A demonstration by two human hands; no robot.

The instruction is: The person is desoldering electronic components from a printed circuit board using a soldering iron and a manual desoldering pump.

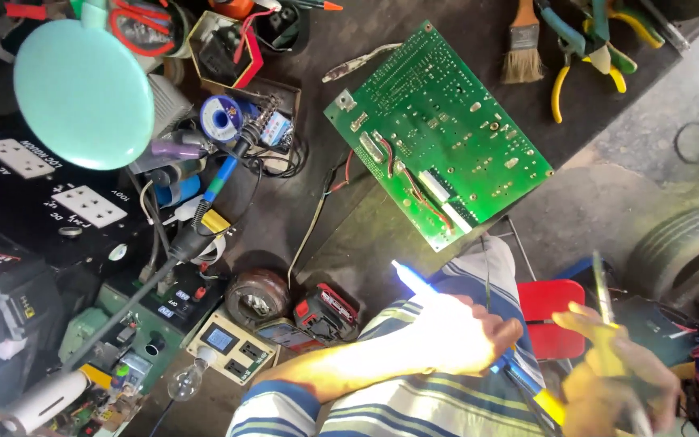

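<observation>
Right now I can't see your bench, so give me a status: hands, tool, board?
Left hand gripping blue-handled tool. Right hand blurred, holding thin metal piece. Green circuit board flat on bench, untouched, nothing on it.

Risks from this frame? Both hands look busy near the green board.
1. The left hand holds a blue-handled tool with a brightly lit tip; it may be hot, and it points toward the green circuit board, which overhangs the bench edge.
2. The right hand is motion-blurred around a thin tool, so a slip seems possible.
3. Loose wires trailing from the board could snag.
</observation>
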